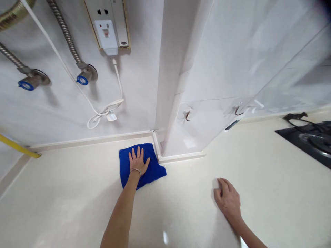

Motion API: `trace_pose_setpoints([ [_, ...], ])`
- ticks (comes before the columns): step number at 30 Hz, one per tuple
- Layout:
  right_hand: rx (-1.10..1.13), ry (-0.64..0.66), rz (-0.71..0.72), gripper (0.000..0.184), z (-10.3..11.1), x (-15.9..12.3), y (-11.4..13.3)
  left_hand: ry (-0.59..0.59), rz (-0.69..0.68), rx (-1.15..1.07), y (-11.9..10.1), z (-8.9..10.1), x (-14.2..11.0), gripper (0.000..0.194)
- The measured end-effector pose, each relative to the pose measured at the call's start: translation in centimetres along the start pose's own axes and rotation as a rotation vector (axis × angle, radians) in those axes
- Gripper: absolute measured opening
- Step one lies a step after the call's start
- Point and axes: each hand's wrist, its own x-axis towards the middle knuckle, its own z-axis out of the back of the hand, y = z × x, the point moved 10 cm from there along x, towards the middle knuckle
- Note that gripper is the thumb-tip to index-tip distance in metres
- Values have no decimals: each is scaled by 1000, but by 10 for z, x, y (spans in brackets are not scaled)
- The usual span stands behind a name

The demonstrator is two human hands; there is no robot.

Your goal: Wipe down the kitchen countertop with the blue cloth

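Note:
My left hand (138,161) lies flat with fingers spread on a blue cloth (152,168), pressing it onto the cream countertop (64,199) close to the wall corner. A thin bracelet circles that wrist. My right hand (227,199) rests palm down on the bare countertop to the right, fingers together and slightly bent, holding nothing. The cloth sits against the base of a white wall column (178,103).
A black gas hob (307,139) sits at the far right. On the wall are two valves with blue caps (82,79), flexible metal hoses, a socket with a white plug (107,34) and a coiled cable (103,113). A yellow pipe (18,147) runs at left.

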Motion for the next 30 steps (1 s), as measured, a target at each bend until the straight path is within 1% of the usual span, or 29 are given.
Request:
trace_pose_setpoints([
  [3, 7, -5, -7, 42, 0, 0, 0, -15, -37, -7, -5, 1, 25, 78],
  [7, 19, -13, -10, 41, 2, 2, 2, -16, -70, -36, -9, 3, 52, 78],
  [12, 42, -11, -28, 42, 2, 2, 0, -37, -42, -80, -5, 2, 75, 74],
  [16, 70, -6, -21, 41, -1, 1, -7, -60, -15, -109, -2, 0, 75, 71],
  [18, 82, -1, -13, 40, -4, 1, -11, -58, -21, -116, 1, 0, 68, 71],
  [20, 91, -3, -13, 39, -5, 1, -16, -55, -28, -115, 9, 1, 57, 72],
  [22, 96, -1, -16, 40, -7, 1, -20, -51, -31, -106, 24, 4, 45, 73],
  [24, 94, 11, -21, 41, -8, 0, -23, -45, -16, -91, 49, 10, 33, 74],
  [26, 90, 22, -37, 42, -9, 0, -25, -42, 30, -73, 83, 17, 22, 74],
  [30, 74, 68, -106, 50, -11, -2, -29, -61, 186, -39, 163, 36, -2, 74],
])
